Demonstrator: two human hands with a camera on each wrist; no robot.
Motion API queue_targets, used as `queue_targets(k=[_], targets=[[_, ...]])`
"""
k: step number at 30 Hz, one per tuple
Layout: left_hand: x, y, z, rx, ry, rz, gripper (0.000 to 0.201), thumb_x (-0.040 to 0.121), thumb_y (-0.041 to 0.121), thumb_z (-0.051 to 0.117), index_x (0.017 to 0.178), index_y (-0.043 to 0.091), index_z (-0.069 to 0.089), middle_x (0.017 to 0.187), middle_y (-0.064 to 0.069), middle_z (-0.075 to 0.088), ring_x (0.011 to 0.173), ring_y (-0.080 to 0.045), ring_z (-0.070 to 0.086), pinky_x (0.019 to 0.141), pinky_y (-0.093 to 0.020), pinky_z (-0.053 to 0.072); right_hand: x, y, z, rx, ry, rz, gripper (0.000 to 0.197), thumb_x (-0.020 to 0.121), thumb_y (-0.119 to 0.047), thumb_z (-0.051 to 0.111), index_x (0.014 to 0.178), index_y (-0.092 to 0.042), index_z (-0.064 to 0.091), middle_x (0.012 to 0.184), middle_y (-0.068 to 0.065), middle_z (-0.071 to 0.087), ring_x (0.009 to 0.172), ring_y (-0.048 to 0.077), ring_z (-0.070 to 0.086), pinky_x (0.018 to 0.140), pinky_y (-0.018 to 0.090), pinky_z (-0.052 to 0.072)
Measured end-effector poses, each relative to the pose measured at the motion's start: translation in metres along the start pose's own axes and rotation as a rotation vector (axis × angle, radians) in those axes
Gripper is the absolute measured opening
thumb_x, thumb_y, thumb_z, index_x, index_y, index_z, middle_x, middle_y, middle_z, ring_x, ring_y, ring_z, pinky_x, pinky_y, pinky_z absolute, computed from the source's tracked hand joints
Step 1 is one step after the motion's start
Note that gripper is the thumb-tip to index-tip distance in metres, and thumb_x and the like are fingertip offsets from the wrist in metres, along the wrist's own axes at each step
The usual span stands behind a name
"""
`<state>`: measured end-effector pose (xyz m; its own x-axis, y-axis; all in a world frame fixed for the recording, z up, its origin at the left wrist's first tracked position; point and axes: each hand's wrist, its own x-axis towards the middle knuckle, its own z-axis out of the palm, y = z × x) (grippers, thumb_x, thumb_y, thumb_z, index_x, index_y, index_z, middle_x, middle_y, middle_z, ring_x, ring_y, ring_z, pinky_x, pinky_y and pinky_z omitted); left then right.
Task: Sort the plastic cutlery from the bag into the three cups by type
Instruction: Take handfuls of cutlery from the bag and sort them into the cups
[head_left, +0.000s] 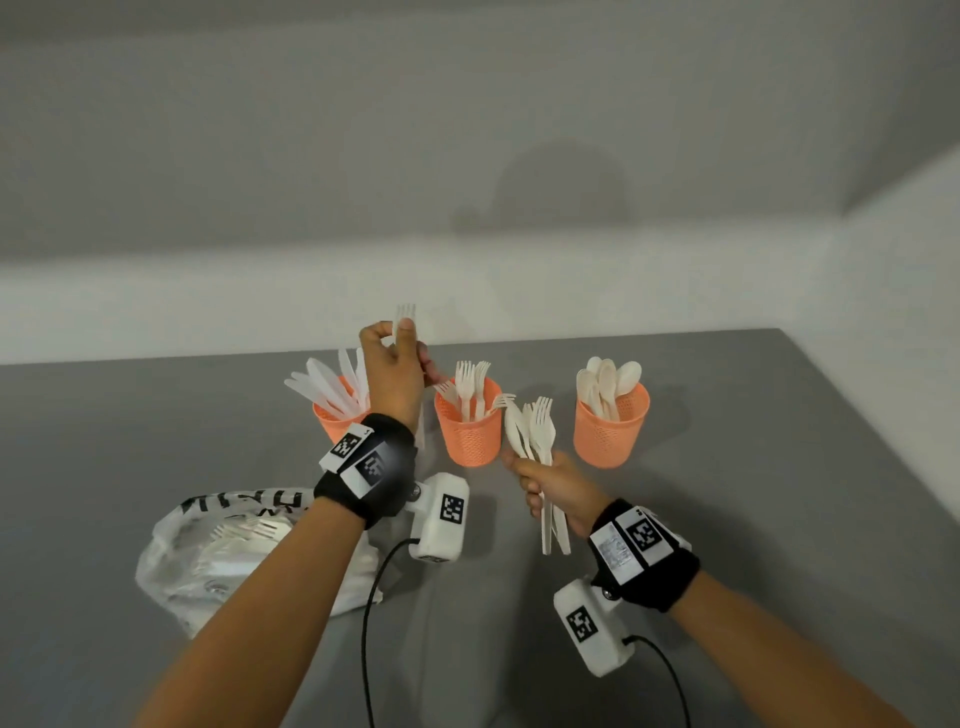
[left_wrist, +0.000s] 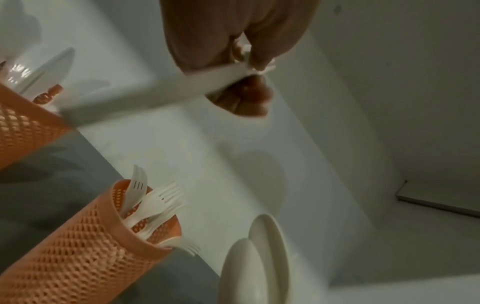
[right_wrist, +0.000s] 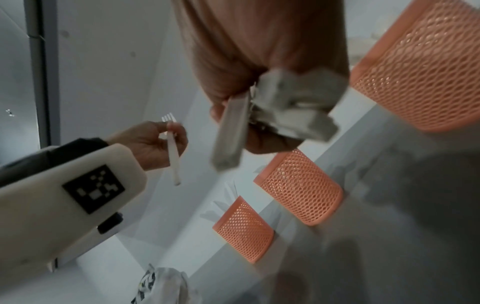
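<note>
A single fork (head_left: 404, 332) is held upright, tines up, long axis near vertical, pinched between thumb and fingers of the left hand (head_left: 392, 371). It is raised above the gap between the left cup (head_left: 337, 418) and the middle cup (head_left: 470, 428).

A bundle of forks (head_left: 537, 441) is gripped by the handles in the curled right hand (head_left: 553, 488), tines up and tilted slightly left, between the middle cup and the right cup (head_left: 612, 428), on their near side.

Three orange mesh cups are stood in a row on the grey surface (head_left: 779, 493): knives (head_left: 332, 387) in the left, forks in the middle, spoons (head_left: 608, 382) in the right. A white bag (head_left: 218, 561) is seen near left, partly hidden by the left forearm, with cutlery inside. A wall runs along the far edge.
</note>
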<state>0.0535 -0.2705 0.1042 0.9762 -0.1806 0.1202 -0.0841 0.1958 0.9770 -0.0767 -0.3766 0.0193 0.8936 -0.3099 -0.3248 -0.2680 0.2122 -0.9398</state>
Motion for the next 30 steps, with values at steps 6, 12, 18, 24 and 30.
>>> queue_targets(k=[6,12,18,24,30], targets=[[-0.035,-0.028,0.012,0.414,-0.233,0.056,0.015,0.088,0.017,0.056,0.091,0.002,0.058,0.075,-0.007,0.061,0.067,-0.016,0.056,0.062,-0.025,0.046,0.007,0.0,0.001,-0.121,0.165,-0.14,0.022,0.092,-0.007,0.049,0.077,-0.023,0.051,0.051,-0.002,0.041,0.031,0.001,0.035,0.039,0.018,0.034],[-0.064,-0.049,0.029,0.59,-0.322,0.075,0.033,0.081,0.02,0.068,0.111,0.01,0.06,0.095,0.001,0.063,0.084,-0.012,0.058,0.077,-0.019,0.043,0.014,0.011,0.006,-0.314,0.26,-0.343,0.037,0.086,-0.035,0.052,0.121,-0.023,0.049,0.102,-0.015,0.065,0.095,0.002,0.062,0.081,0.026,0.051],[-0.066,-0.062,0.033,0.612,-0.317,0.016,0.036,0.081,0.02,0.068,0.115,0.011,0.061,0.099,-0.006,0.068,0.09,-0.019,0.062,0.082,-0.03,0.049,0.01,0.004,0.005,-0.292,0.2,-0.406,0.028,0.089,-0.006,0.058,0.11,-0.023,0.053,0.098,-0.013,0.062,0.092,-0.009,0.061,0.077,0.008,0.046],[-0.051,-0.06,0.031,0.336,-0.188,-0.11,0.017,0.094,0.013,0.046,0.093,0.006,0.061,0.078,-0.007,0.068,0.073,-0.023,0.064,0.065,-0.027,0.049,0.019,0.012,-0.003,-0.269,0.235,-0.249,0.044,0.066,-0.031,0.072,0.106,-0.02,0.057,0.079,-0.009,0.065,0.059,0.001,0.056,0.047,0.01,0.038],[-0.023,-0.044,0.025,0.092,-0.079,-0.161,0.03,0.096,0.011,0.037,0.07,0.005,0.051,0.057,-0.01,0.06,0.054,-0.024,0.06,0.053,-0.032,0.053,0.019,0.019,-0.004,-0.346,0.238,-0.201,0.024,0.081,-0.018,0.068,0.1,-0.016,0.054,0.08,-0.002,0.058,0.074,0.014,0.055,0.07,0.033,0.047]])
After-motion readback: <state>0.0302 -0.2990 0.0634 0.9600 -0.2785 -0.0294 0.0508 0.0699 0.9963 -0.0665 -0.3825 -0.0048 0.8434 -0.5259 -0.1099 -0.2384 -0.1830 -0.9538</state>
